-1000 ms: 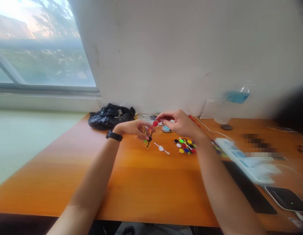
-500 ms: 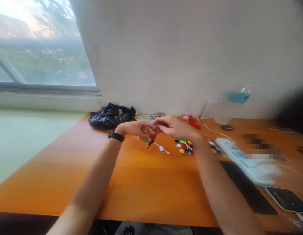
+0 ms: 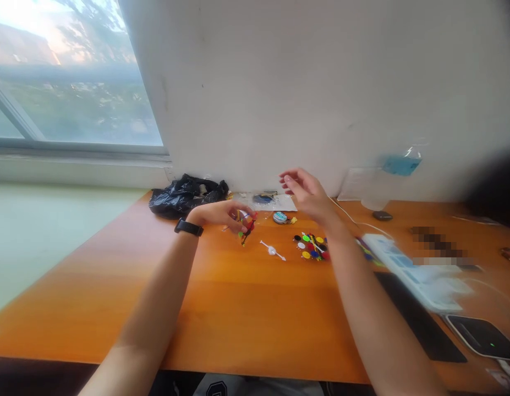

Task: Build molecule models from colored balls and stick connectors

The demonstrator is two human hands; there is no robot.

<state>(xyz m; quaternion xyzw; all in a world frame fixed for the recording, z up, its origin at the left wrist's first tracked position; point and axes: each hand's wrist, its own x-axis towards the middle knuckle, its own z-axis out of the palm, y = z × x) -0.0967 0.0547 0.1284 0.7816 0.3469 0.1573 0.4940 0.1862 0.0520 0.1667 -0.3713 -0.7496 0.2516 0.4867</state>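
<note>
My left hand [image 3: 221,213], with a black band on its wrist, is closed around a small multicoloured plastic assembly [image 3: 248,226] with red, yellow, blue and black parts. The fingers cover some of it. Raised above the back of the table, my right hand [image 3: 307,193] has loosely curled fingers set apart and nothing visible in them. On the table between the two hands lies a white plastic piece with pointed ends [image 3: 272,250]. Below my right hand is a cluster of small coloured discs and sticks [image 3: 311,248], partly covered by my forearm.
A black plastic bag [image 3: 184,197] sits at the back left. Near the wall are a small round tin [image 3: 280,218] and a clear packet [image 3: 263,199]. To the right lie a white tray [image 3: 403,269], a dark flat pad [image 3: 423,324] and a phone-like device [image 3: 483,336].
My right hand has let go of the assembly and moved up and to the right. My left hand, still holding the assembly, has shifted slightly left.
</note>
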